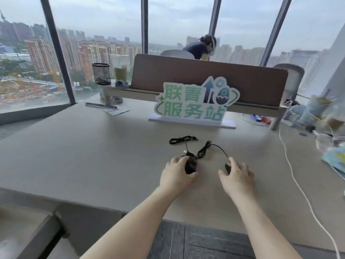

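One black mouse [190, 166] shows plainly, lying mid-surface with its long axis running 12 to 6 o'clock. My left hand [176, 175] grasps it, thumb and forefinger curled round its near end, so of the two hands that one is the nearer. At 3 o'clock from it, my right hand [238, 176] brackets a second dark body [227, 168]. It is mostly hidden and is probably another mouse. I cannot tell whether those fingers clasp it or merely touch it. Toward 12 o'clock lie two black coiled cords: the near bundle [203, 150] just past the mouse, and the far bundle [182, 139] beyond. Further at 12 stands one green sign [194, 103]. One white cable [291, 165] trails at 3 o'clock.
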Available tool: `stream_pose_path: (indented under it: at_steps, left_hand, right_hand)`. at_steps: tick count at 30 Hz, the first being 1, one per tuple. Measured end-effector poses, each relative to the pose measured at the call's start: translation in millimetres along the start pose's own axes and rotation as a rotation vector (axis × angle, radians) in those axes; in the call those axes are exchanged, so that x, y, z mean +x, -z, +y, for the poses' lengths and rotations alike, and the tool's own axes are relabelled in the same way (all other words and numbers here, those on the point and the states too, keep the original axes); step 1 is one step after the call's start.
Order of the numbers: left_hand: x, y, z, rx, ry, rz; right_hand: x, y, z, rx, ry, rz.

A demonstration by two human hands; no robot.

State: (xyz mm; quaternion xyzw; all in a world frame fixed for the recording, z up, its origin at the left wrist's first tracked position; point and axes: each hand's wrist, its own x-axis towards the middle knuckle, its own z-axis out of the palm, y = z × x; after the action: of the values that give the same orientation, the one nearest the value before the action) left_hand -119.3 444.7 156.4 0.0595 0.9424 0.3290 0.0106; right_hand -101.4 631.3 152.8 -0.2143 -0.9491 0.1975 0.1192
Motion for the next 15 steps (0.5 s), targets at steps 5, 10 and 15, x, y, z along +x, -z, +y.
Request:
stream_pose_path:
  at_steps: [5,10,15]
  left_hand:
    - [16.3,-25.7,15.0,0.15,0.049,0.146]
    - [15.2,-21.0,7.0,0.114,0.06,0.227]
    - [-10.9,46.5,-21.1,-0.116,0.015,0.457]
  right_hand:
    - [8.6,-7.4,23.9,0.047,0.011,-0.013]
    - [6.9,-2.3,16.0,0.126,0.029,0.024]
    - [-18.0,15.5,-45.8,0.354,0.258,0.144]
